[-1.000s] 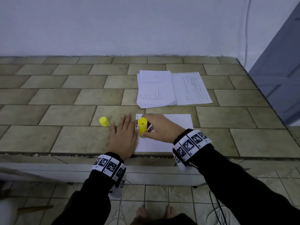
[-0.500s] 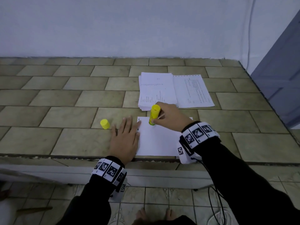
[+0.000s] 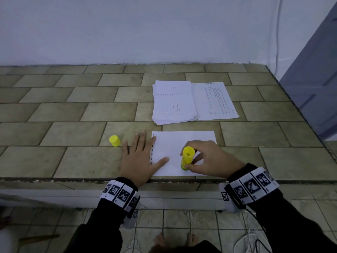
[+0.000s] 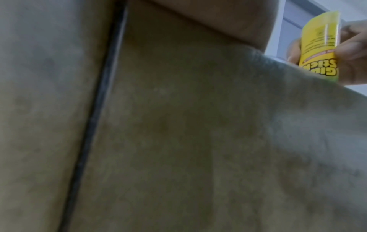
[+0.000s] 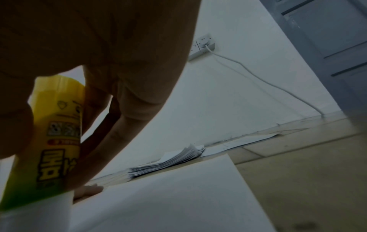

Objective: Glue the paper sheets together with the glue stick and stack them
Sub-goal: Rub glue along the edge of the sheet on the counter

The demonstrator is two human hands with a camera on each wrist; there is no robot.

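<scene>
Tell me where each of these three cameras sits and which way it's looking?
Head: on the person's head, facing down at the tiled counter; both hands and sleeves show.
Left wrist: low under the left hand, facing along the tiles; the palm's underside shows.
Right wrist: under the right hand, facing the wall; fingers show.
Shared: all three see the glue stick.

The left hand (image 3: 137, 158) is laid flat, palm down, with the fingers straight and spread and the thumb stretched out to the right side. The right hand (image 3: 206, 160) is curled — a yellow glue stick (image 3: 187, 157) is gripped upright between its thumb and fingers. Both forearms are covered by black sleeves, and a marker band is worn on each wrist.
</scene>
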